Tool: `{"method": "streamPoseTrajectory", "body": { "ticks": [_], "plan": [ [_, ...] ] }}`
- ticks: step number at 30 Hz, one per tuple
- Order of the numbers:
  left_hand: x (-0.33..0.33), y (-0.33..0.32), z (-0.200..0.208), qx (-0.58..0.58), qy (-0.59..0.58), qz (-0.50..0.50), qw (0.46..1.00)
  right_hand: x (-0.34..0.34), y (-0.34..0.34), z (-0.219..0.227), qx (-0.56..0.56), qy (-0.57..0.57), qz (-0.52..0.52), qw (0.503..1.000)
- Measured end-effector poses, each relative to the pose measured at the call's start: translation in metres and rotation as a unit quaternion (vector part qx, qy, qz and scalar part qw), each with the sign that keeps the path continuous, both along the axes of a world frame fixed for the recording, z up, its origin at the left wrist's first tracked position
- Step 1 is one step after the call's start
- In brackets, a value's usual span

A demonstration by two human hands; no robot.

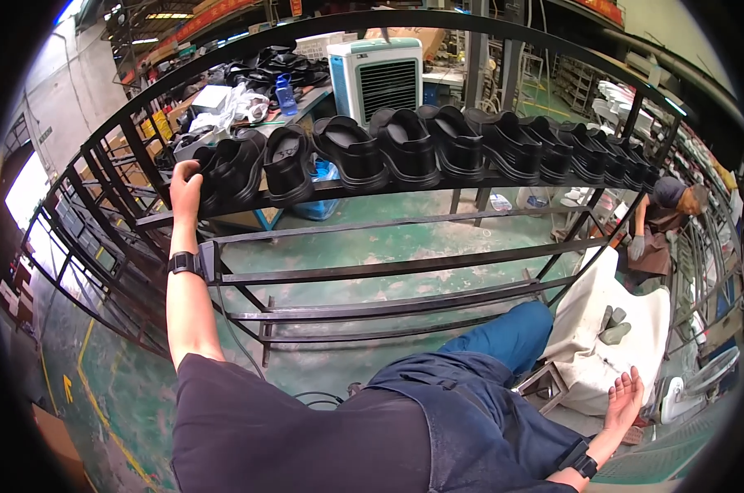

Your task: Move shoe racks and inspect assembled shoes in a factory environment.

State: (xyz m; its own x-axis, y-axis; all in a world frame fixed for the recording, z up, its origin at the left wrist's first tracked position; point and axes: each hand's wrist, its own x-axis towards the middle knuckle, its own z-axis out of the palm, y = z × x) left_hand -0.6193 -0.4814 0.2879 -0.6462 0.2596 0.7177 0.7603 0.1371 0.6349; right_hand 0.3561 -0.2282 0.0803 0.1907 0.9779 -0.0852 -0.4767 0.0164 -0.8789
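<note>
A row of black shoes (351, 152) stands along the top bars of a dark metal rack (388, 275) in front of me. My left arm reaches out to the row's left end. There my left hand (186, 187) has its fingers curled against the leftmost black shoe (234, 168); part of the grip is hidden behind the hand. At the lower right, my right hand (624, 400) is held palm up with its fingers stretched out and nothing in it. It hovers near a white cloth cover (590, 374), apart from the shoes.
Gloves (613, 327) lie on the white cloth. A small fan (701, 382) stands right of it. Beyond the rack are an air cooler (378, 82), a cluttered table and a blue bottle (286, 94). Another person (664, 222) bends over at the right. A cable (239, 341) hangs beside my left arm.
</note>
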Motion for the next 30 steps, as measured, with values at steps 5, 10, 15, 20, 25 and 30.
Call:
{"method": "streamPoseTrajectory", "body": {
  "ticks": [5,10,15,20,25,30],
  "plan": [
    [0.099,0.065,0.008,-0.086,0.252,0.166,0.950,0.002,-0.009,0.012,0.020,-0.008,-0.032,0.999],
    [0.101,0.076,0.011,-0.168,0.293,0.139,0.931,0.000,-0.006,0.006,0.015,-0.009,-0.016,1.000],
    [0.102,0.075,0.031,-0.282,0.277,0.085,0.915,0.000,-0.008,-0.001,-0.007,-0.002,-0.034,0.999],
    [0.128,0.075,0.023,-0.123,0.439,0.152,0.877,-0.013,-0.006,0.021,-0.030,0.022,-0.051,0.998],
    [0.287,0.206,-0.020,0.043,0.231,-0.296,0.926,-0.034,0.009,0.134,0.042,-0.044,-0.055,0.997],
    [0.487,0.325,-0.052,-0.065,0.420,-0.621,0.659,0.009,0.048,0.232,0.149,-0.281,0.098,0.943]
  ]
}}
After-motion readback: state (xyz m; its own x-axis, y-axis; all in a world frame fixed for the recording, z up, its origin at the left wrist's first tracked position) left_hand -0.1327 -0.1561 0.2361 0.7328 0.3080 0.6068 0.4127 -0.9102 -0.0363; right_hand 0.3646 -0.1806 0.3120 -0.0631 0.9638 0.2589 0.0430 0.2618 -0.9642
